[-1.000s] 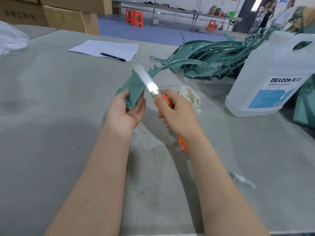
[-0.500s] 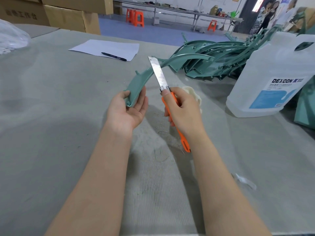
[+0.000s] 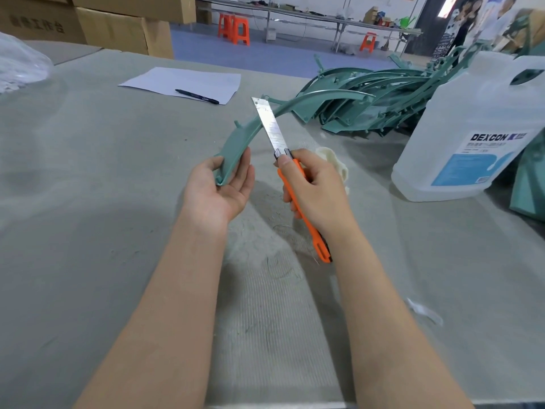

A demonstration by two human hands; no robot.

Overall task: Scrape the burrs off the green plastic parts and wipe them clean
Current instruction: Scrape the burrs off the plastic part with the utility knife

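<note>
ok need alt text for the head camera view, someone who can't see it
A person's left hand holds one end of a curved green plastic part while the right hand grips an orange utility knife, blade extended across the part. Behind on the grey table lie a pile of green parts, a white DEXCON jug, and paper with a pen.

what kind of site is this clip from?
Likely a factory finishing or assembly floor: a heap of identical curved green plastic parts awaiting deburring, stacked brown cardboard cartons, and long metal workbenches with orange plastic stools across the blue floor.
</note>
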